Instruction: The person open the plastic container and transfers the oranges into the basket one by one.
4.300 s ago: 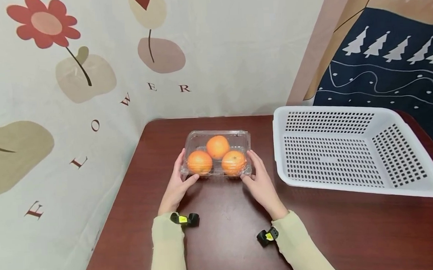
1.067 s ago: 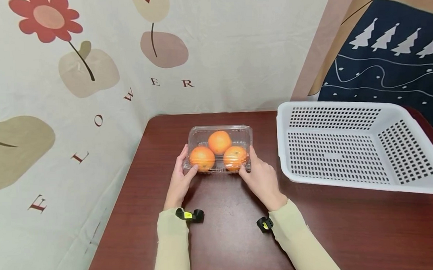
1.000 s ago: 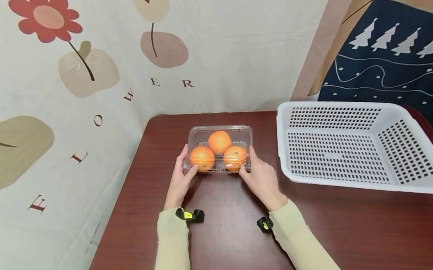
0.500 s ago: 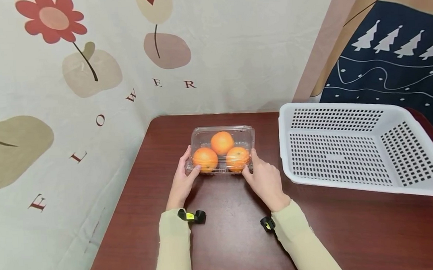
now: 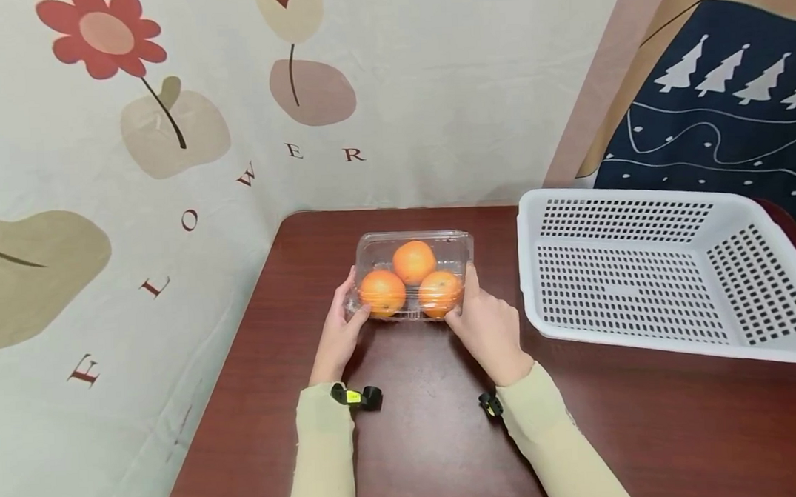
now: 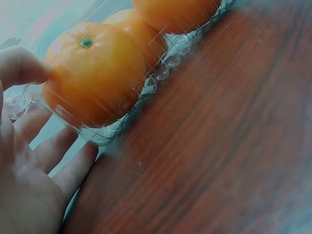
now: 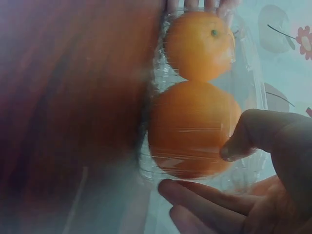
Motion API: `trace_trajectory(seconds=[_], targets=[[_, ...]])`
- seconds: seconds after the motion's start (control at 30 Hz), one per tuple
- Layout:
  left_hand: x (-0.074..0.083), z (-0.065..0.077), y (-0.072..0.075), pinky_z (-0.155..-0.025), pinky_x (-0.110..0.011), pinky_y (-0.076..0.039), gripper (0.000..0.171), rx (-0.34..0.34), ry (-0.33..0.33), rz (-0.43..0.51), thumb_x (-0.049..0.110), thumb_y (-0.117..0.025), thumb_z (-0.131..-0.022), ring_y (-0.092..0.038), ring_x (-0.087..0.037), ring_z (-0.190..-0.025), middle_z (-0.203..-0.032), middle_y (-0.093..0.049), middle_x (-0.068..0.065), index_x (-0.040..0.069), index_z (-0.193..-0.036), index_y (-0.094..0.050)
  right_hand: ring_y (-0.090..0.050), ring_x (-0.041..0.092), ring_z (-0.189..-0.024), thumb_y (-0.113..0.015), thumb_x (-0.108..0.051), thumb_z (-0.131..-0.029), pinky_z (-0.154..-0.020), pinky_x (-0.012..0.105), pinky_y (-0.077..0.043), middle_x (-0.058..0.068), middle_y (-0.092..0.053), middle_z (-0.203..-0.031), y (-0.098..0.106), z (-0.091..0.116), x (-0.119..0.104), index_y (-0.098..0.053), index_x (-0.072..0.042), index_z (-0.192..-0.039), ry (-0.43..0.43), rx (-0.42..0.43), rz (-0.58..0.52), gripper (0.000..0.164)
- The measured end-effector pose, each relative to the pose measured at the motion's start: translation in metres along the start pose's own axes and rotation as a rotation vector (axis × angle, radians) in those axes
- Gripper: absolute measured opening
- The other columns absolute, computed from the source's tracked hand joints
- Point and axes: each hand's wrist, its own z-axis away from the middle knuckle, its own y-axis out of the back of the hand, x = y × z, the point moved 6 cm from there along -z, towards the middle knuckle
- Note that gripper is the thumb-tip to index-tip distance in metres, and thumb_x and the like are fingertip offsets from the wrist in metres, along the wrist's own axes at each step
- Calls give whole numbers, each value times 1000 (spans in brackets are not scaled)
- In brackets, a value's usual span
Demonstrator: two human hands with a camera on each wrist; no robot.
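Observation:
A clear plastic clamshell box (image 5: 446, 239) with three oranges (image 5: 414, 262) inside is in front of me, near the middle of the table in the head view. My left hand (image 5: 338, 333) grips its left end, thumb on the front and fingers along the side. On the other end, my right hand (image 5: 491, 330) holds the box in the same way. The left wrist view shows a thumb (image 6: 22, 66) against the plastic beside an orange (image 6: 95, 73). In the right wrist view the thumb (image 7: 248, 134) overlaps the nearer orange (image 7: 190, 129), with fingers at the box's end wall.
A white perforated plastic basket (image 5: 532, 302) stands to the right of the box on the dark red-brown table (image 5: 420, 440). Behind and to the left hangs a light cloth (image 5: 432, 113) with printed flowers and letters. A dark blue printed panel (image 5: 720, 138) hangs behind the basket.
Since the oldest frame, the left thumb has moved from the box's lower edge up onto its front, and the right hand has closed further round its end. The whole view has shifted slightly.

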Motion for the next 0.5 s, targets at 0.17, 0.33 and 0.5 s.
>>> trace_trajectory(seconds=[0.17,0.33,0.5], targets=[[1,0,-3,-105,-42,-19,58,-14,-26,9,4,-51,-89,-16,-17,-133,-147,-19,-1,7,-140,-24,-31,16,-31,-52,-14,-65,-28,29,-22,-2,-34,-43,1,-2,-2,-30,-7,-138,41,-38,6,77],[0,-1,-3,-104,-42,-21,59,-5,-10,-9,-3,-47,-88,-15,-14,-133,-147,-19,3,11,-141,-24,-29,16,-30,-52,-17,-65,-28,28,-21,-3,-32,-38,5,-4,-3,-33,-6,-137,74,-49,44,75],[0,-2,-2,-102,-45,-23,61,1,-16,-21,-8,-43,-86,-14,-15,-133,-147,-18,1,9,-141,-23,-29,16,-30,-51,-19,-66,-28,28,-20,-3,-29,-36,5,-5,-5,-36,-3,-135,114,-47,85,72]])
